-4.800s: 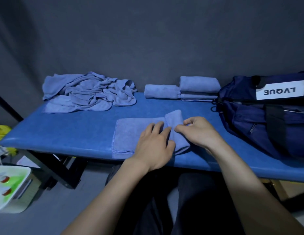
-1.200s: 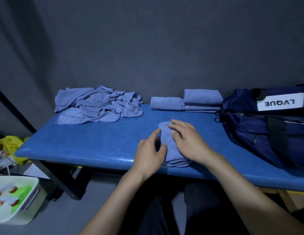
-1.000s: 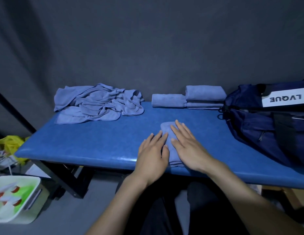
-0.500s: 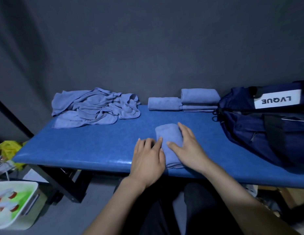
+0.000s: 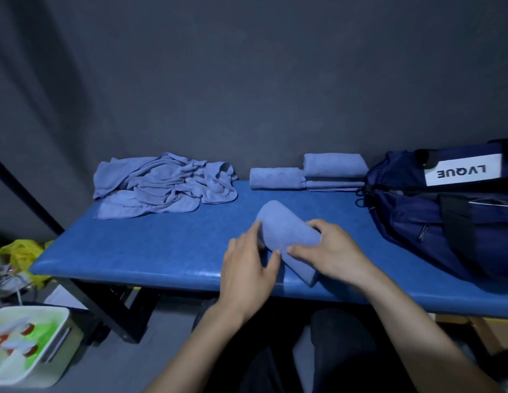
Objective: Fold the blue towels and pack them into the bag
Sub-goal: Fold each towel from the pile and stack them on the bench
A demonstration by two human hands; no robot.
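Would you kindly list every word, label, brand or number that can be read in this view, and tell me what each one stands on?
"LVQUE": black capitals on a white label on the top of the dark blue bag at the right end of the table; it appears upside down from this view.
No other readable text: the white tray on the floor at lower left holds red and green shapes, but they are too blurred to tell any print.

We count one folded towel [image 5: 286, 236] in hand, three folded towels [image 5: 312, 174] at one o'clock, one bag [image 5: 445, 211], two hands [image 5: 289, 268].
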